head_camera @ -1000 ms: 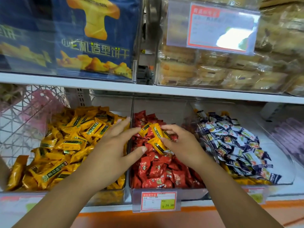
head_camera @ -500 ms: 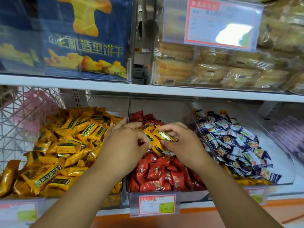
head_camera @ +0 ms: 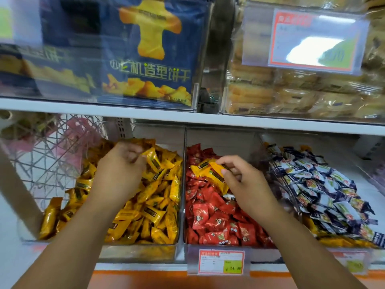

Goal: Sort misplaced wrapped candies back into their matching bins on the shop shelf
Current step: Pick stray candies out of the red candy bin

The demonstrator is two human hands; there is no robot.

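Three clear bins sit side by side on the lower shelf. The left bin (head_camera: 177,245) is heaped with yellow candies, the middle bin (head_camera: 185,155) with red candies (head_camera: 210,217), the right bin with blue-and-white candies (head_camera: 325,190). My left hand (head_camera: 120,174) hovers over the yellow pile and pinches a yellow candy (head_camera: 153,161) at its fingertips. My right hand (head_camera: 239,180) is over the red bin, its fingers pinching one of a few stray yellow candies (head_camera: 210,171) lying on the red ones.
A white shelf board (head_camera: 250,124) runs just above the bins, carrying blue biscuit bags (head_camera: 150,59) and a clear box of pastries (head_camera: 291,94). A wire basket (head_camera: 41,159) stands left of the yellow bin. A price tag (head_camera: 220,261) hangs on the middle bin's front.
My left hand has moved left from the red bin to above the yellow bin, carrying a yellow candy. My right hand stayed on the stray yellow candies. The camera moved closer.
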